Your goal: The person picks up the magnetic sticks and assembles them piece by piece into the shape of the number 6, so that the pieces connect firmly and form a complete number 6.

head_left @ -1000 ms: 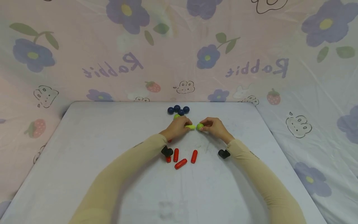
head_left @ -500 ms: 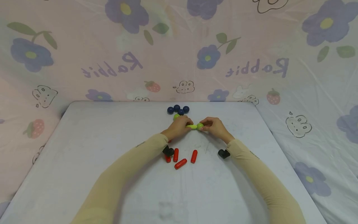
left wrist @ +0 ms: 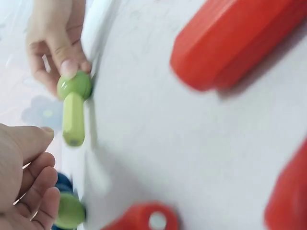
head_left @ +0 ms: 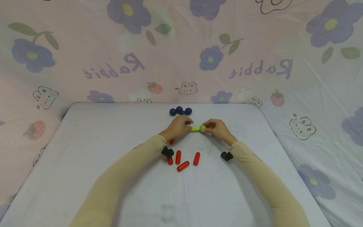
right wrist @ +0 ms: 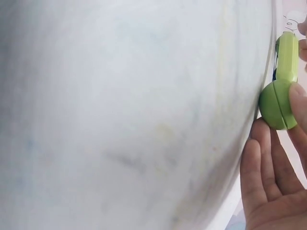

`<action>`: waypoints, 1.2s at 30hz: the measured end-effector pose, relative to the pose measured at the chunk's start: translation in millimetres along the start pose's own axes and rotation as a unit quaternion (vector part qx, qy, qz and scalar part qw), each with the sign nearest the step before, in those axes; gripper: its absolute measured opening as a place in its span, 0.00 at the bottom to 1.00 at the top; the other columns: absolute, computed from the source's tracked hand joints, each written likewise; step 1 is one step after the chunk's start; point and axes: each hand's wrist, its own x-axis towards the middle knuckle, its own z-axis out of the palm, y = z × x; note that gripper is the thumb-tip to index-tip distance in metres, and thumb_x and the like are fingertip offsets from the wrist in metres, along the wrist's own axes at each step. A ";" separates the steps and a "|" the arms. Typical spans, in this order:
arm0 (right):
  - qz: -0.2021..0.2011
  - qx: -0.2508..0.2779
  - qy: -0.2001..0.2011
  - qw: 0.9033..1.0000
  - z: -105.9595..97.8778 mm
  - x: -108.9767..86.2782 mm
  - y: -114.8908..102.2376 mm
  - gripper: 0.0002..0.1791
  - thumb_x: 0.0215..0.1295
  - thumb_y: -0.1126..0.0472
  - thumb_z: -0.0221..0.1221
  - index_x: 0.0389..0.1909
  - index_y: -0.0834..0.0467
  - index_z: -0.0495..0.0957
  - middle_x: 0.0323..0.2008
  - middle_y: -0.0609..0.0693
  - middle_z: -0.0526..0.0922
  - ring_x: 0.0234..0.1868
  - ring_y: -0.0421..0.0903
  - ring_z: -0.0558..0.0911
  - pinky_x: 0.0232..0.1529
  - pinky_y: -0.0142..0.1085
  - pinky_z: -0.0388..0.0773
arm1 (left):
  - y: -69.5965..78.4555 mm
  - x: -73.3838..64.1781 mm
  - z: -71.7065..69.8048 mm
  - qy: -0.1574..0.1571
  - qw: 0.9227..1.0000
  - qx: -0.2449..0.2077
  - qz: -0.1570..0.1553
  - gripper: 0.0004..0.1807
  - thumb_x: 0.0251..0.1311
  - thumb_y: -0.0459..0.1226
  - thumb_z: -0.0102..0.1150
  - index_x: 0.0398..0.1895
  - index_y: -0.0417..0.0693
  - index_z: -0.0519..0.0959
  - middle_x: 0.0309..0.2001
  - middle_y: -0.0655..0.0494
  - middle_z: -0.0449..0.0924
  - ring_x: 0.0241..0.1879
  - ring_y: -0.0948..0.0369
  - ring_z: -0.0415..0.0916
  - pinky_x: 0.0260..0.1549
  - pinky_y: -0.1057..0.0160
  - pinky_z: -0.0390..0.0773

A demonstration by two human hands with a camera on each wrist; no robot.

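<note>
My right hand [head_left: 217,129] pinches a green ball [head_left: 202,128] between thumb and fingers. A yellow-green rod [left wrist: 74,120] sticks out from that ball, its near end touching the ball. My left hand [head_left: 178,127] is just left of the rod. In the left wrist view its thumb and loosely bent fingers are apart from the rod, with nothing between them. Another green ball [left wrist: 70,211] shows beyond the left fingers; in the head view the left hand almost wholly covers it.
Several dark blue balls [head_left: 179,110] sit near the back edge of the white table [head_left: 136,119]. Several red rods [head_left: 183,166] lie in front of the hands, some partly behind the left wrist. One red rod [left wrist: 144,218] shows a silvery round spot on its end.
The yellow-green rod, first held apart by my left hand, moved right and met the green ball. My left hand then let go and drew slightly left. The right hand stayed in place.
</note>
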 end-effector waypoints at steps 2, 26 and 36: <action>0.001 0.001 -0.001 1.000 0.2 0.0 0.0 0.17 0.61 0.61 0.68 0.51 0.57 0.82 0.51 0.58 0.86 0.49 0.51 0.85 0.51 0.41 0.82 | -5.1 -1.4 -4.8 0.018 1.000 -0.009 -0.003 0.16 0.63 0.38 0.65 0.53 0.46 0.82 0.49 0.53 0.82 0.50 0.58 0.78 0.54 0.61 0.79; 0.004 0.004 -0.004 1.000 -0.4 -1.6 0.0 0.18 0.61 0.61 0.68 0.52 0.57 0.82 0.52 0.57 0.85 0.52 0.52 0.84 0.53 0.42 0.82 | -36.2 -6.1 -24.3 0.123 0.988 -0.066 -0.072 0.19 0.60 0.40 0.68 0.53 0.41 0.81 0.47 0.47 0.79 0.47 0.54 0.75 0.52 0.58 0.77; 0.008 0.002 -0.003 1.000 0.1 -0.8 0.3 0.18 0.61 0.60 0.68 0.52 0.57 0.82 0.52 0.57 0.85 0.51 0.51 0.84 0.52 0.41 0.82 | -41.6 -4.4 -17.0 0.100 0.991 -0.045 -0.076 0.20 0.60 0.41 0.68 0.55 0.44 0.81 0.50 0.50 0.81 0.48 0.56 0.76 0.52 0.59 0.77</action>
